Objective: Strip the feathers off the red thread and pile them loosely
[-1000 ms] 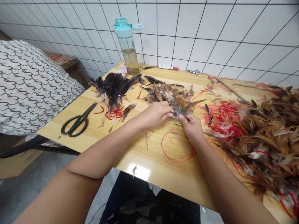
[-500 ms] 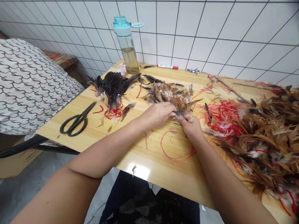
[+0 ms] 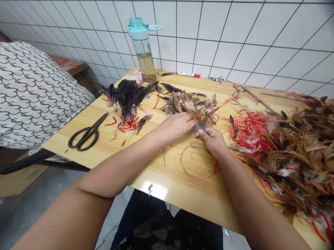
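Note:
My right hand (image 3: pixel 213 140) pinches the gathered quill ends of a small bunch of brown feathers (image 3: pixel 202 121) between thumb and fingers. Just left of it, my left hand (image 3: pixel 180 125) is closed, palm down, its fingers curled at the near side of the same feathers; its fingertips are partly hidden. Beyond both hands lies a loose pile of brown and pale feathers (image 3: pixel 181 100). On the table in front of my right wrist is a loose loop of red string (image 3: pixel 191 176).
Black scissors (image 3: pixel 86 135) lie at left, near a heap of black feathers (image 3: pixel 128 94) with red string. A water bottle (image 3: pixel 146 59) and a red marker (image 3: pixel 188 74) stand and lie by the tiled wall. Tangled red string (image 3: pixel 251 134) and a big feather heap (image 3: pixel 306 153) cover the right side.
My left hand has drawn slightly left, away from my right fingertips, showing more of the bunch. The right hand keeps its pinch in nearly the same place.

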Demonstrator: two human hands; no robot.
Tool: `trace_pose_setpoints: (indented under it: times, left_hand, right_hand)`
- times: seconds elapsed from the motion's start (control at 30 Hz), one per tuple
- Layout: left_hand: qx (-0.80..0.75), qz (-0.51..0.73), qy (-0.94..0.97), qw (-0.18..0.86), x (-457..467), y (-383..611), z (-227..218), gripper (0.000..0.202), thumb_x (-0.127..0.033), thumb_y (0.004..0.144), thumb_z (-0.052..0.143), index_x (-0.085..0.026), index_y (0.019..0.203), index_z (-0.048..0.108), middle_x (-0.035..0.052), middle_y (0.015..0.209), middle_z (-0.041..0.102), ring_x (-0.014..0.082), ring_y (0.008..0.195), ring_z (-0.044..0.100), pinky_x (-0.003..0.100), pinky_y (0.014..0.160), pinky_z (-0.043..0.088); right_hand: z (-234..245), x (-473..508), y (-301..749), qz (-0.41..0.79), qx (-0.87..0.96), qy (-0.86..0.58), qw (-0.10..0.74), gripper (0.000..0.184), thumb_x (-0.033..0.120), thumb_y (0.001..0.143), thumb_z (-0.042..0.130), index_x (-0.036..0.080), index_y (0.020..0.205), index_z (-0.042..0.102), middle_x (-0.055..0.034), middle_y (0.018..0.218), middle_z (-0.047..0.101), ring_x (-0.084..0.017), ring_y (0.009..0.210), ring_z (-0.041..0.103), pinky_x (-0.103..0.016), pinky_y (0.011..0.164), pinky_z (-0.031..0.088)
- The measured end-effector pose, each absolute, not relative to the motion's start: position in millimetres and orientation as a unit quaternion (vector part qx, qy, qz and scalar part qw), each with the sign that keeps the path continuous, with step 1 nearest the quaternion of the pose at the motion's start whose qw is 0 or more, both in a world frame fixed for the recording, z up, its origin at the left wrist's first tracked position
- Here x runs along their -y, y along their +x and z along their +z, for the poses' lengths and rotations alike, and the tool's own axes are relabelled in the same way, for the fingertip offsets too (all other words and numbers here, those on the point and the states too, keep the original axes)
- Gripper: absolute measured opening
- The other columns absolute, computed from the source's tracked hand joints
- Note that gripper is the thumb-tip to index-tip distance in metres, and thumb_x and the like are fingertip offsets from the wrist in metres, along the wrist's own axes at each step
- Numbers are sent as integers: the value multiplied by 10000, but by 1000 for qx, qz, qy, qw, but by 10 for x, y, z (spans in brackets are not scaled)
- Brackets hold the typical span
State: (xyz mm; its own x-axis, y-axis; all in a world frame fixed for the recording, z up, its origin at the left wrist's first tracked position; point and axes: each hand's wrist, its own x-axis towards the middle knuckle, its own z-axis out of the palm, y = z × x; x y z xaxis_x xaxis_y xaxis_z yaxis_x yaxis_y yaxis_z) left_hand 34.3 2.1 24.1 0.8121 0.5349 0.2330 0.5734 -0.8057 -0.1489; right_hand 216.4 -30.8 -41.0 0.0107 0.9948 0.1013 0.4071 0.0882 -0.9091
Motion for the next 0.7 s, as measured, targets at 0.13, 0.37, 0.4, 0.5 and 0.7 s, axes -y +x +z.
trace_pose_setpoints:
  times: [0.13, 0.37, 0.4, 0.5, 0.7]
  left_hand:
    - [335, -44, -936, 99, 8, 356, 276, 231, -139, 934, 449, -81, 1058, 636, 122, 1030, 662, 247, 1000, 621, 348, 852, 501]
    - [333, -49, -940, 61, 29, 392, 237, 194, -150, 921, 479, -91, 1001, 645, 122, 988, 666, 223, 955, 631, 323, 820, 500]
    - [329, -59, -941, 54, 24, 391, 231, 189, -154, 918, 487, -95, 995, 648, 119, 981, 668, 217, 945, 630, 317, 814, 499]
    - [315, -81, -945, 38, 7, 379, 224, 170, -153, 902, 514, -100, 957, 667, 111, 924, 670, 201, 892, 627, 301, 776, 492]
    - [284, -114, -951, 53, -13, 353, 209, 199, -179, 923, 489, -118, 917, 679, 91, 863, 650, 193, 844, 602, 282, 715, 453]
  right_hand:
    - [-417, 309, 2168, 328, 611, -591, 411, 259, 406, 789, 509, 207, 634, 569, 4, 620, 525, -154, 636, 466, -288, 619, 351]
    - [-447, 295, 2165, 302, 614, -605, 407, 236, 382, 793, 503, 208, 652, 577, -7, 673, 562, -168, 689, 500, -301, 675, 386]
    - [-441, 294, 2160, 298, 614, -607, 408, 229, 375, 789, 504, 209, 653, 583, -12, 689, 574, -172, 702, 509, -306, 692, 392]
    - [-413, 295, 2146, 282, 618, -608, 411, 204, 345, 778, 518, 213, 646, 603, -28, 731, 607, -188, 741, 535, -323, 735, 409]
    - [-393, 297, 2144, 270, 631, -602, 409, 210, 315, 786, 542, 219, 631, 647, -46, 751, 645, -202, 769, 562, -340, 765, 434]
